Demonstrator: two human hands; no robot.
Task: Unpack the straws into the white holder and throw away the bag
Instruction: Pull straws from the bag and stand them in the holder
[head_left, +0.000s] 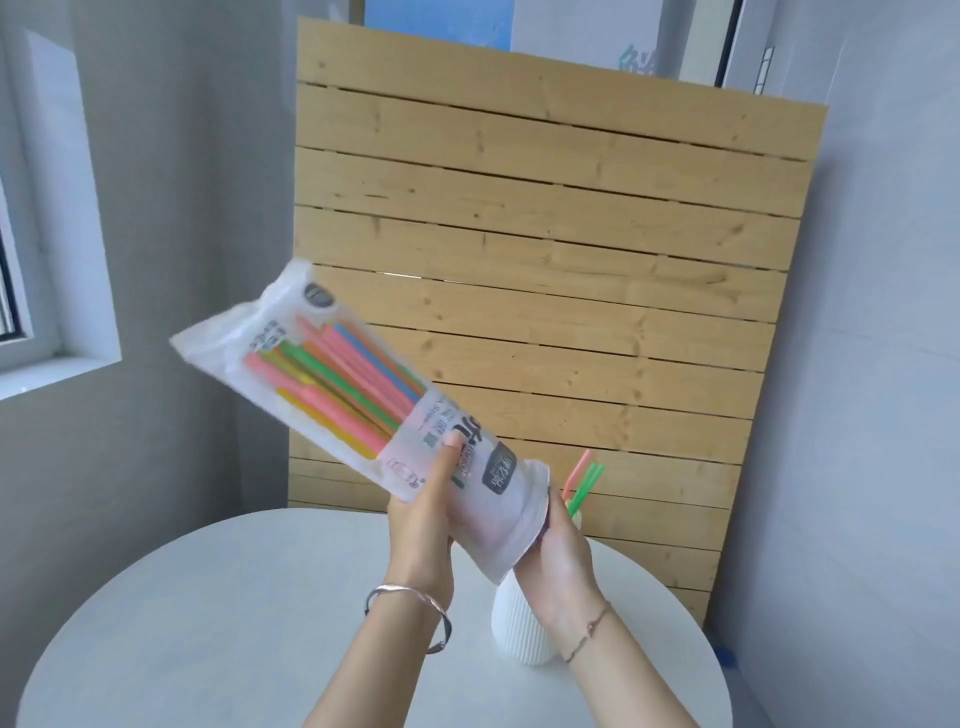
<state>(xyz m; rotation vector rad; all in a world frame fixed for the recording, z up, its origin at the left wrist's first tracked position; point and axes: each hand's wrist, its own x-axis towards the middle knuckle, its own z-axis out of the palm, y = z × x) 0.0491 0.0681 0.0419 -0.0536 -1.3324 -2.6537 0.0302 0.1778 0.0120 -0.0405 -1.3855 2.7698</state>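
A clear plastic bag full of coloured straws is held tilted above the table, its sealed end up to the left and its open end down to the right. My left hand grips the bag near the printed label, thumb on top. My right hand holds the bag's open lower end. Behind my right hand stands the white ribbed holder on the table. A pink and two green straws stick up behind my right hand, over the holder.
The round white table carries only the holder. A wooden slatted panel leans upright behind the table. Grey walls stand on both sides, with a window sill at the left.
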